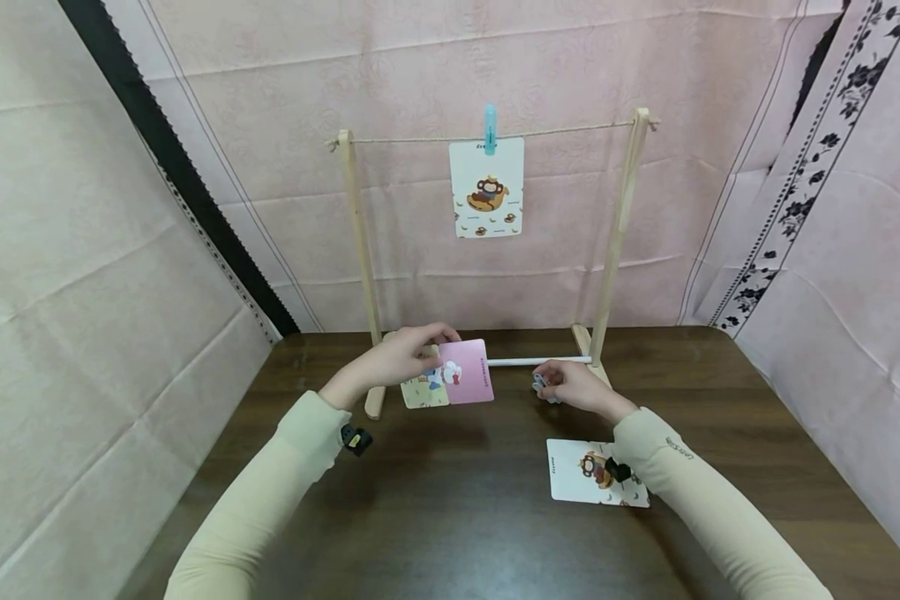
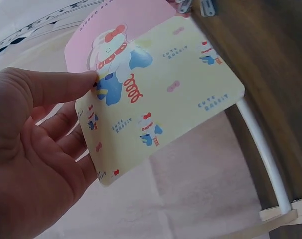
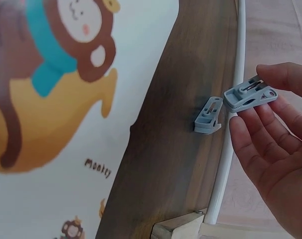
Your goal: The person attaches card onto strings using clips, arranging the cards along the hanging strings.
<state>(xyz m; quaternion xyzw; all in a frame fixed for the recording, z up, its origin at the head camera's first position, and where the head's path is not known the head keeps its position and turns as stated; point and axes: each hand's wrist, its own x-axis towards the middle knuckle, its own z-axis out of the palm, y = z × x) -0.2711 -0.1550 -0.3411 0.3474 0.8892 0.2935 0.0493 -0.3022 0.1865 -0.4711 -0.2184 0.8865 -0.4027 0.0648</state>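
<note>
My left hand [image 1: 403, 358] holds a pink and yellow card [image 1: 471, 375] with a rabbit print, in front of the stand's lower bar. Thumb and fingers pinch the card's edge in the left wrist view. My right hand [image 1: 581, 388] pinches a grey-blue clothespin [image 3: 250, 94] between thumb and fingers, to the right of the card. Another grey-blue clothespin [image 3: 209, 115] lies on the table beside it. Below my right wrist rests a white monkey card [image 1: 570, 471], partly hidden by the sleeve and wrist camera.
A wooden stand has two posts [image 1: 618, 237], a white lower bar [image 1: 536, 362] and a string [image 1: 570, 131] across its top. From the string hangs a monkey card [image 1: 487, 218], clipped by a blue clothespin [image 1: 490, 125]. Cloth [image 1: 285, 192] surrounds the dark table [image 1: 435, 508].
</note>
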